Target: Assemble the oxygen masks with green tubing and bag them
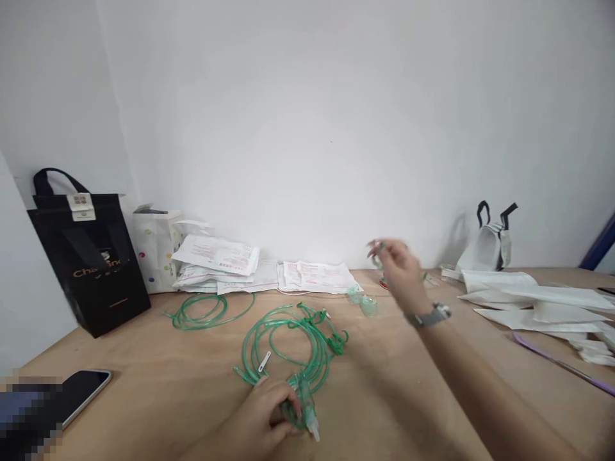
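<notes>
- At the near edge of the tabletop (pixel 158 397), a clear green plastic piece (pixel 303 396) with a pale nozzle is held under the left hand (pixel 266 406), its fingers curled and pinching.
- To the left, a phone (pixel 86 390) is seen lying flat, partly blurred out.
- Just beyond the left hand, coiled green tubing (pixel 245 349) is spread, with a white strip (pixel 264 362) laid across it and bright green hooks (pixel 336 346) bunched at its right.
- The step in hand is judged to be the handling of small parts beside the coil; for any lift of the plastic piece, care with the tubing beside it would be called for.
- Farther back, a small green piece (pixel 382 246) is pinched between the fingertips of the raised right hand (pixel 401 264); its shape is blurred.
- Beside that hand, clear cups (pixel 369 306) are set down; their contents cannot be made out.
- Along the wall, printed packets (pixel 216 255) are stacked; whether they are filled cannot be told.
- Behind, a black bag (pixel 103 269) and a dotted bag (pixel 161 246) are stood upright, their insides hidden.
</notes>
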Demonstrator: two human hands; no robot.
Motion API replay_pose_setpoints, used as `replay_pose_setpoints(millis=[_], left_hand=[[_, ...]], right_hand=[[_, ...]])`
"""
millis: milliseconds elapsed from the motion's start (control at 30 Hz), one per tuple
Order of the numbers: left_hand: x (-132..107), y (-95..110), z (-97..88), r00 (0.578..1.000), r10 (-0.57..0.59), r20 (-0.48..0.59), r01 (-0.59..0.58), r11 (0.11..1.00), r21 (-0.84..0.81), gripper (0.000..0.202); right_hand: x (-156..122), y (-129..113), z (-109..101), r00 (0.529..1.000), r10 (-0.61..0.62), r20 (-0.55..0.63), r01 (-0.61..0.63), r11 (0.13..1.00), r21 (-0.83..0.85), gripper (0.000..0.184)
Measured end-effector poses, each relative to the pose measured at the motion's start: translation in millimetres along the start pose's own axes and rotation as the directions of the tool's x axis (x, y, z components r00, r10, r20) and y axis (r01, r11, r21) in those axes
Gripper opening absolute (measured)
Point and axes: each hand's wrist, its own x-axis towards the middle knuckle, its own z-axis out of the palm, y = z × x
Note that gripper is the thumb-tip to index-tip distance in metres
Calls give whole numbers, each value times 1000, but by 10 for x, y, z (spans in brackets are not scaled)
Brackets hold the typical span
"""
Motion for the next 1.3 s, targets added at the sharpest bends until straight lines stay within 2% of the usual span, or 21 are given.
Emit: replay_pose_setpoints(millis=[33, 67, 100, 167, 267, 367, 467, 533, 600, 700, 767, 833, 1000, 1100, 1200, 1300], left_hand=[[17, -13, 4, 998, 7, -55, -6, 1000, 5, 10], [36, -23, -1, 992, 5, -130, -5, 1000, -5, 9], [58, -30, -14, 978, -12, -207, 0, 998, -60, 11], [104, -43, -67, 945, -121, -303, 13, 942, -335, 19], [148, -43, -173, 903, -317, -291, 34, 726, -687, 24], [145, -7, -249, 871, -430, -236, 65, 579, -813, 22], [135, 28, -266, 883, -412, -225, 46, 553, -832, 42], [142, 14, -257, 900, -354, -254, -1, 582, -813, 55], [158, -33, -241, 914, -296, -278, -32, 630, -776, 58], [176, -115, -206, 923, -259, -286, -23, 704, -710, 49], [175, -138, -181, 922, -265, -281, 4, 734, -679, 43], [167, -132, -162, 918, -282, -277, 32, 751, -660, 36], [160, -89, -153, 899, -360, -248, 105, 729, -677, 30], [166, -93, -143, 901, -354, -252, 94, 725, -682, 34], [162, -78, -123, 893, -367, -261, 87, 709, -700, 39], [144, -20, -111, 879, -415, -236, 110, 656, -747, 39]], right_hand=[[-186, 89, 89, 970, 179, 163, -202, 970, 138, 27], [-374, 175, 183, 886, 322, 334, -406, 887, 220, 29], [-557, 254, 279, 837, 367, 407, -476, 854, 210, 31], [-879, 374, 456, 770, 405, 493, -544, 821, 175, 34], [-1213, 453, 636, 695, 420, 584, -592, 795, 132, 33], [-1393, 442, 705, 661, 412, 627, -572, 818, 66, 27], [-1485, 373, 708, 632, 435, 642, -584, 811, 25, 23], [-1523, 307, 697, 633, 458, 624, -598, 801, 19, 23], [-1557, 240, 685, 658, 446, 607, -571, 820, 17, 24], [-1615, 166, 682, 658, 392, 643, -519, 855, 11, 25], [-1655, 145, 692, 644, 375, 667, -507, 862, 5, 24], [-1684, 143, 702, 651, 358, 669, -488, 873, 8, 25], [-1689, 141, 694, 689, 334, 643, -414, 910, -29, 25], [-1680, 101, 671, 705, 343, 621, -369, 925, -92, 26], [-1683, 50, 660, 693, 303, 654, -315, 943, -103, 24], [-1687, 24, 668, 671, 293, 682, -312, 945, -98, 22]])
